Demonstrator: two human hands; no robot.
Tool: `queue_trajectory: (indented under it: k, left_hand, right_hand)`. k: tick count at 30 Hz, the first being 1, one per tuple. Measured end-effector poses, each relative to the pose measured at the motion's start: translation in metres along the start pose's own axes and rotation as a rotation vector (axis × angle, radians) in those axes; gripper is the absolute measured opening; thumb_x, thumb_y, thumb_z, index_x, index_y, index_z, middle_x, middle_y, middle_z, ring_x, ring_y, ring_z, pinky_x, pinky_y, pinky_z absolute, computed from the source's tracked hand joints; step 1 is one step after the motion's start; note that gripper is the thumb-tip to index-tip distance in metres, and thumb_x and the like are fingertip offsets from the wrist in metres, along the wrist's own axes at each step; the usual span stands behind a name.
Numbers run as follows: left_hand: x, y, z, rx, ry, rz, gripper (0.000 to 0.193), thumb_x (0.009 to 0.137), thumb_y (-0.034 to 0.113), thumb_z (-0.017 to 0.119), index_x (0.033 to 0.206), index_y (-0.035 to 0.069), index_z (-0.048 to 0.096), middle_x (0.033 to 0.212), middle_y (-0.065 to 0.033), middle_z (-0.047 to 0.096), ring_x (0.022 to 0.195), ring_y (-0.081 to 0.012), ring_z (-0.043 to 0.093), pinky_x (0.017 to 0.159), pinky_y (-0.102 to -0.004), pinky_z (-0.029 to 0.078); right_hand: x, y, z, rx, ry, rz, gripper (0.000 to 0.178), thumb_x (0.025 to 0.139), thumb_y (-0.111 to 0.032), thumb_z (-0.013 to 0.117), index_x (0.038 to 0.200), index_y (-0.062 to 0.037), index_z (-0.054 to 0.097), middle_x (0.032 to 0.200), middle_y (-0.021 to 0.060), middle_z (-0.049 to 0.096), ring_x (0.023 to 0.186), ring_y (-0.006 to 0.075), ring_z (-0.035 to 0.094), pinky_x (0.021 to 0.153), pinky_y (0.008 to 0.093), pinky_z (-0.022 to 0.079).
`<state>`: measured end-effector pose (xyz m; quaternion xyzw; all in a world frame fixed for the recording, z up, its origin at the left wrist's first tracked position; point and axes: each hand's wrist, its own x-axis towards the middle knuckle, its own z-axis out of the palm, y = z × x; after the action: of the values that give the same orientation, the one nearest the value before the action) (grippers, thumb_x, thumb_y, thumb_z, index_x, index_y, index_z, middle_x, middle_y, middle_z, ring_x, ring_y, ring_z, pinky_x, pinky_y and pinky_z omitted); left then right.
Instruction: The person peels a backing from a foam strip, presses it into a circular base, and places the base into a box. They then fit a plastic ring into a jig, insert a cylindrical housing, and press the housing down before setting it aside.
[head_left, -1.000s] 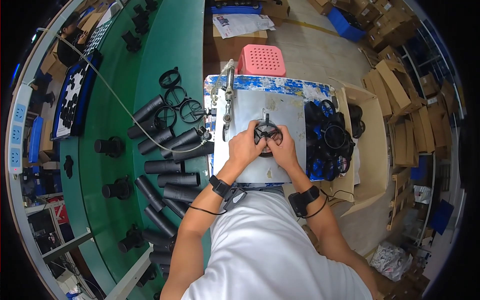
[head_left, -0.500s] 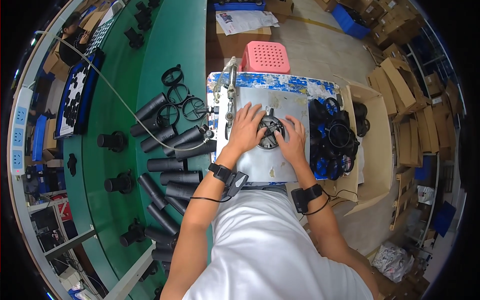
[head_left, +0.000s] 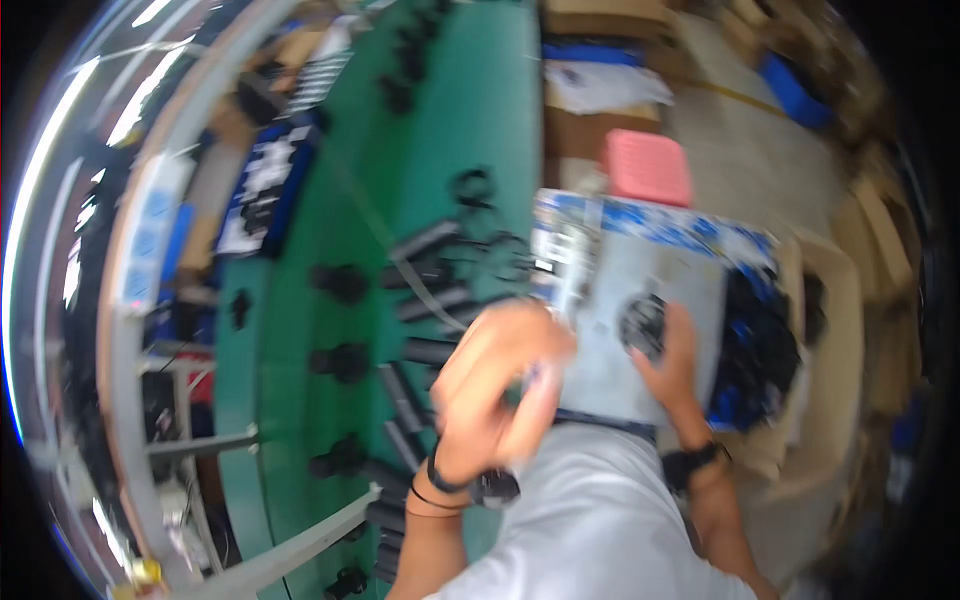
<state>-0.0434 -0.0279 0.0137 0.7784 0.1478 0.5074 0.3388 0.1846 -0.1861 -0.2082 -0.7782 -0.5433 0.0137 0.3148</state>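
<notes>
Blurred by motion, my left hand (head_left: 500, 385) is raised close to the camera, left of the metal plate (head_left: 610, 385). Its fingers are bent and the thumb lies near them; whether they hold anything is too smeared to tell. A round black spoked ring part (head_left: 642, 325) lies on the plate. At that part's right edge is my right hand (head_left: 676, 365), thumb and fingers spread, the thumb by the lower rim. Each wrist wears a black strap. Past the plate's left edge stands a blurred metal fixture (head_left: 562, 260).
Black tubes (head_left: 425, 350) and ring parts (head_left: 485, 250) lie on the green bench (head_left: 470, 130) to the left. More black parts (head_left: 755, 350) are heaped right of the plate, beside an open cardboard box (head_left: 835, 370). A pink stool (head_left: 648, 168) stands beyond.
My left hand has left the ring part and come up and toward me. My right hand stays by it. The whole view has shifted, placing the bench and plate farther right and lower.
</notes>
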Motion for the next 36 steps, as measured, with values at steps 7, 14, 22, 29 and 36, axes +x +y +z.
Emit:
queue_trajectory:
  k: [7,14,22,29,36]
  left_hand:
    - [0.006,0.164,-0.103,0.398,0.452,1.026,0.032,0.092,0.021,0.056,0.118,0.004,0.061,0.124,-0.0079,0.059,0.121,-0.0247,0.051,0.096,-0.0369,0.042]
    - [0.022,0.187,-0.108,0.436,0.563,1.353,0.032,0.090,0.011,0.054,0.119,-0.001,0.056,0.124,-0.0102,0.056,0.123,-0.0259,0.048,0.088,-0.0333,0.044]
    - [0.025,0.196,-0.110,0.328,0.622,1.478,0.032,0.090,0.007,0.053,0.121,0.002,0.055,0.127,-0.0091,0.053,0.118,-0.0245,0.051,0.085,-0.0326,0.045]
    - [0.014,0.188,-0.109,0.144,0.572,1.530,0.034,0.091,0.009,0.054,0.125,0.004,0.055,0.135,-0.0076,0.051,0.124,-0.0250,0.048,0.091,-0.0330,0.044]
    - [0.017,0.151,-0.100,-0.036,0.546,1.249,0.031,0.088,0.009,0.059,0.119,0.006,0.060,0.131,-0.0074,0.055,0.125,-0.0203,0.049,0.092,-0.0325,0.043]
  right_hand:
    - [0.004,-0.007,-0.003,-0.020,-0.044,0.066,0.093,0.068,-0.032,0.076,0.143,0.0029,0.033,0.143,0.0243,0.039,0.134,0.0413,0.033,0.112,0.0486,0.024]
    - [-0.001,-0.007,0.003,-0.058,-0.042,0.043,0.092,0.070,-0.034,0.073,0.144,0.0019,0.032,0.143,0.0234,0.038,0.134,0.0406,0.033,0.112,0.0492,0.023]
    - [-0.003,0.001,0.003,-0.062,-0.043,0.042,0.093,0.068,-0.034,0.074,0.143,0.0030,0.033,0.142,0.0243,0.039,0.133,0.0409,0.033,0.112,0.0499,0.023]
    - [0.000,-0.006,0.005,-0.018,-0.030,0.032,0.092,0.068,-0.035,0.075,0.140,0.0060,0.035,0.137,0.0283,0.042,0.129,0.0448,0.037,0.109,0.0513,0.027]
    - [-0.001,-0.009,0.002,-0.044,0.007,0.037,0.093,0.066,-0.034,0.079,0.139,0.0060,0.037,0.134,0.0259,0.046,0.127,0.0429,0.040,0.107,0.0500,0.030]
